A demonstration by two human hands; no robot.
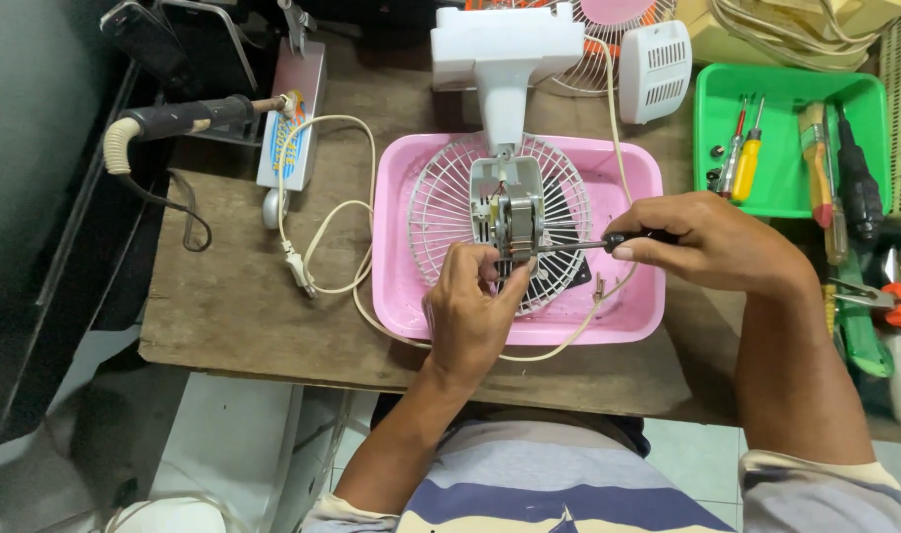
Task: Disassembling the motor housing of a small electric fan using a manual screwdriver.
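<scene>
Near the bench's front edge, left hand (470,311) has its fingers pinched on the bottom of the fan motor (514,222), thumb and fingertips pressed against the metal. Right hand (702,237) is curled tight around a screwdriver (593,243), tip touching the motor from the side. Motor sits on a white grille (440,212) inside a pink tray (628,296), about mid-bench. White cord (322,232) loops off the tray's left side. Further back, a white fan stand (505,49) at the far edge, and a green tray (776,188) of tools by the far right corner.
</scene>
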